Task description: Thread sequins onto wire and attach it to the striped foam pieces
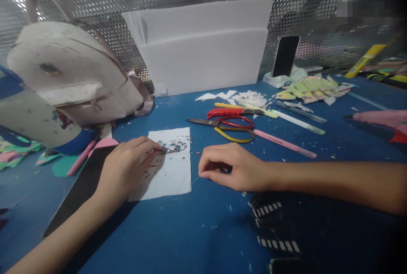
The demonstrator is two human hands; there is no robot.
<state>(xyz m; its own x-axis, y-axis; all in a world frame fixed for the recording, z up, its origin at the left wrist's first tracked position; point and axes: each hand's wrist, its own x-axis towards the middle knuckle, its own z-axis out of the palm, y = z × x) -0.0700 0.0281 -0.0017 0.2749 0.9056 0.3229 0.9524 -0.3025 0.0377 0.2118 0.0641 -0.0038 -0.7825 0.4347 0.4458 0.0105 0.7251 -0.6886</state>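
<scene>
A white sheet of paper (173, 170) lies on the blue table (190, 231) with a small heap of coloured glitter bits (174, 146) near its top edge. My left hand (127, 168) rests on the sheet's left side, fingers curled together and touching the glitter heap. My right hand (227, 167) lies on the table just right of the sheet, fingers curled under in a loose fist; what they hold, if anything, is hidden.
Behind the sheet lie red scissors (230, 113), yellow scissors (233, 136), a pink pen (284, 143) and other pens. A white backpack (70, 74) stands at left, white foam boards (203, 49) at the back, a phone (285, 55) propped at right, paper scraps (310, 85) nearby.
</scene>
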